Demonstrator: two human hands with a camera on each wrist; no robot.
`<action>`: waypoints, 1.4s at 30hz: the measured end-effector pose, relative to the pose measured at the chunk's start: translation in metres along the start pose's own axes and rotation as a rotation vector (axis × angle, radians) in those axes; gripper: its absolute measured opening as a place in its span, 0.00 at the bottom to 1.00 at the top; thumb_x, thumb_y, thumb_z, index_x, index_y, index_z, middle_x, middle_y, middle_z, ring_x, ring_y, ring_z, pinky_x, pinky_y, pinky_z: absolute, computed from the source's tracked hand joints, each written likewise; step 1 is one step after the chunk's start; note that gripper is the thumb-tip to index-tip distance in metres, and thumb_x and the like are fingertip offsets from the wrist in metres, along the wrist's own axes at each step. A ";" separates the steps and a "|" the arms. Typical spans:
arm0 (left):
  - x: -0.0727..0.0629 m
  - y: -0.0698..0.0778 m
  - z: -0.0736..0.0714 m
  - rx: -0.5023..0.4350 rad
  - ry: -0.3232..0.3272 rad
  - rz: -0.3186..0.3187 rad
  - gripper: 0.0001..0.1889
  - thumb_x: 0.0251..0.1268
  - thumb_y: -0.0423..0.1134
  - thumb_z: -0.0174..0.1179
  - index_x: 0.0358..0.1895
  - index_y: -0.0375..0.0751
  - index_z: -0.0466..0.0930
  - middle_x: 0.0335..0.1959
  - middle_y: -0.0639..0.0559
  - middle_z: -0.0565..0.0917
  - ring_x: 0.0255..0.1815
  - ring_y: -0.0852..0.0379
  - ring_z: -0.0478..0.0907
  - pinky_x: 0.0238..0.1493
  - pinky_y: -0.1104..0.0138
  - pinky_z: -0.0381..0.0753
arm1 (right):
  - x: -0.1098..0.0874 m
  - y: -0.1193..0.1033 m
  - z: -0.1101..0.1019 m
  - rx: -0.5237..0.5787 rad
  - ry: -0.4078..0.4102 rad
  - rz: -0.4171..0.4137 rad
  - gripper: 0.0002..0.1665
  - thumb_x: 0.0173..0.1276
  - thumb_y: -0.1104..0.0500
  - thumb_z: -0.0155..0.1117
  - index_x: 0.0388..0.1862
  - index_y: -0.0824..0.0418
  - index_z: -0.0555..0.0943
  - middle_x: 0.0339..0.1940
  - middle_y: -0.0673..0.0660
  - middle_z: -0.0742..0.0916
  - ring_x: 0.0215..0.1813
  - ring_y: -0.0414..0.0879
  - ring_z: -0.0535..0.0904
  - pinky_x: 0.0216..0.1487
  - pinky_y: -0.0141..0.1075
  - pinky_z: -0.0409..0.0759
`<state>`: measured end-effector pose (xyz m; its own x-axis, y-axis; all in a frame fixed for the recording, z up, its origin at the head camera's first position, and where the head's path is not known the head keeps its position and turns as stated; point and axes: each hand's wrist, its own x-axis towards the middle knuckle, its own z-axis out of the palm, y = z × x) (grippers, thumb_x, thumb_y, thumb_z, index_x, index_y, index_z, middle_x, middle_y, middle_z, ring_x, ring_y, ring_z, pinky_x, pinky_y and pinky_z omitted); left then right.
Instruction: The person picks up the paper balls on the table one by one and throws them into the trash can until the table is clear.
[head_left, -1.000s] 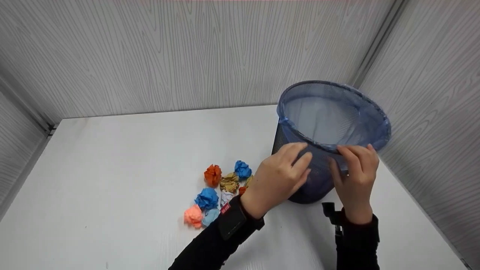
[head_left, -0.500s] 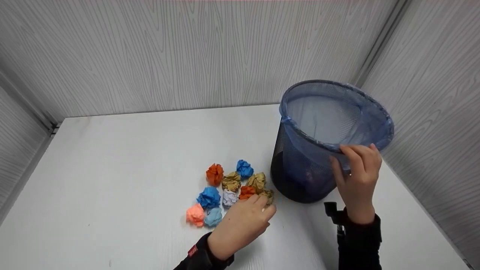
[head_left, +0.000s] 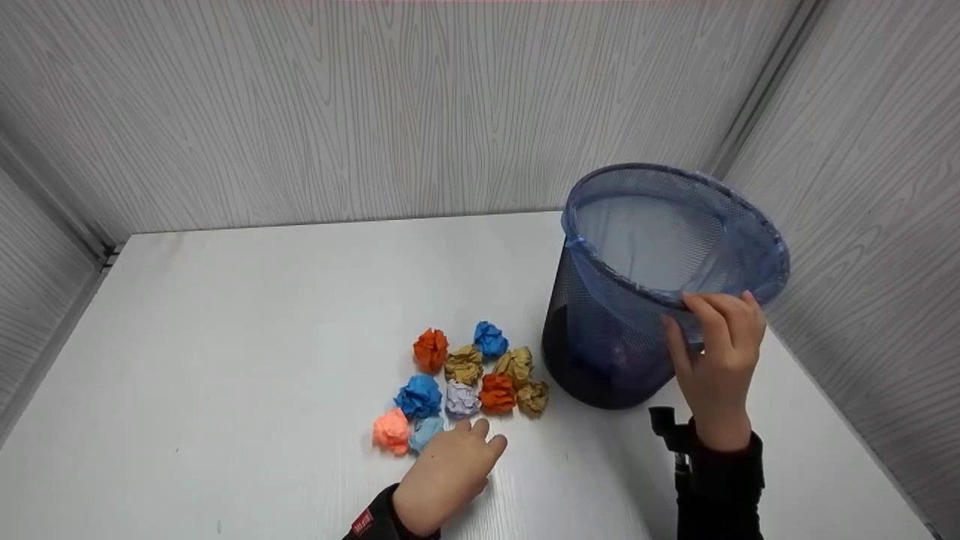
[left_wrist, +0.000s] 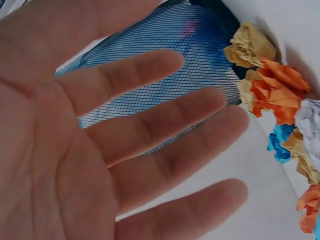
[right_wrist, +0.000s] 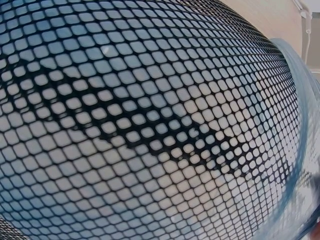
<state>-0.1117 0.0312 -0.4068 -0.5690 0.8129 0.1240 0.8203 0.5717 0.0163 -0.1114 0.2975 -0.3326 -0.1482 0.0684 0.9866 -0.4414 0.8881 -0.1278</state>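
Observation:
My left hand [head_left: 450, 471] is over the near side of a cluster of crumpled paper balls, overlapping the light blue paper ball [head_left: 426, 433] in the head view. Its fingers [left_wrist: 165, 120] spread apart with nothing held, as the left wrist view shows. My right hand [head_left: 721, 360] grips the near rim of a black mesh wastebasket [head_left: 559, 330], fingertips on the rim and thumb against the outside. A thin blue bag [head_left: 622, 307] lines the wastebasket and folds over its rim. Mesh with the bag behind it fills most of the right wrist view.
Left of the wastebasket, the cluster includes an orange ball [head_left: 498, 393], a white ball [head_left: 462, 398], tan balls such as this tan ball [head_left: 532, 398], blue ones and a pink ball [head_left: 391, 432]. Wood-grain panels [head_left: 375, 112] border the white table [head_left: 262, 322].
My left hand has left the wastebasket's rim and moved down and left, past the paper balls toward me. My right hand stays at the rim.

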 end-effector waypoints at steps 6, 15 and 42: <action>-0.009 -0.006 0.007 -0.013 -0.031 -0.031 0.10 0.43 0.30 0.63 0.31 0.43 0.76 0.26 0.48 0.73 0.23 0.52 0.69 0.17 0.66 0.66 | 0.001 -0.002 0.000 -0.003 0.002 -0.001 0.20 0.60 0.52 0.60 0.32 0.72 0.77 0.31 0.64 0.77 0.37 0.57 0.70 0.56 0.52 0.58; -0.015 -0.011 0.013 -0.023 -0.042 -0.080 0.08 0.46 0.25 0.57 0.29 0.41 0.76 0.24 0.46 0.72 0.22 0.50 0.69 0.18 0.64 0.66 | 0.000 -0.002 0.001 0.001 0.014 0.005 0.21 0.60 0.51 0.60 0.32 0.71 0.77 0.31 0.63 0.78 0.37 0.56 0.71 0.56 0.52 0.58; -0.023 -0.013 0.017 0.004 -0.116 -0.044 0.13 0.35 0.29 0.67 0.28 0.45 0.76 0.24 0.49 0.70 0.22 0.53 0.65 0.18 0.66 0.65 | -0.005 0.007 0.001 0.006 0.012 0.011 0.21 0.59 0.51 0.61 0.32 0.70 0.78 0.31 0.63 0.78 0.37 0.57 0.71 0.56 0.53 0.58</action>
<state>-0.1101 0.0072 -0.4268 -0.6071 0.7946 0.0081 0.7946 0.6069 0.0154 -0.1146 0.3027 -0.3390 -0.1428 0.0839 0.9862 -0.4449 0.8846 -0.1397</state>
